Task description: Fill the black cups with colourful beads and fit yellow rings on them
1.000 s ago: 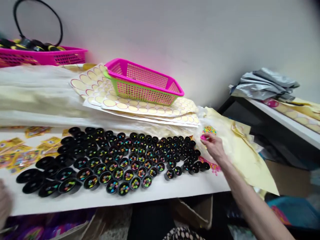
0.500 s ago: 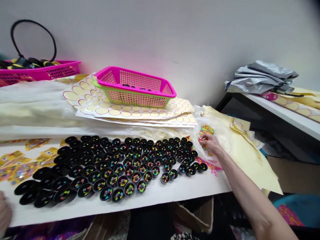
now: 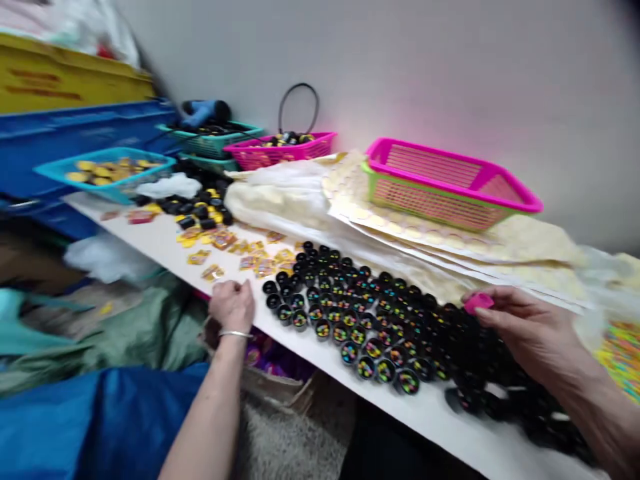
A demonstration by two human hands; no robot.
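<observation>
Rows of small black cups point(image 3: 357, 333) holding colourful candy beads cover the front of the white table point(image 3: 320, 357). My right hand point(image 3: 535, 333) is over the right-hand cups, pinching a small pink cup-like piece point(image 3: 479, 303) between thumb and fingers. At the table's front edge, left of the cups, rests my left hand point(image 3: 233, 307) with its fingers curled in; whatever they might hold is hidden. Small yellow printed packets point(image 3: 257, 260) lie just beyond it. A heap of candy beads point(image 3: 620, 353) shows at the far right. Motion blurs the cups under my right hand.
A pink-and-green basket point(image 3: 450, 193) stands on sheets of round stickers point(image 3: 395, 217) behind the cups. Farther left are a pink basket point(image 3: 283, 152), a blue tray of yellow pieces point(image 3: 107, 177) and stacked blue crates point(image 3: 75, 143). An open carton point(image 3: 295, 393) sits below the table edge.
The view has swung left. My right hand has come away from the candy heap to over the cups, with the pink piece now visible in it. My left hand has come fully into view.
</observation>
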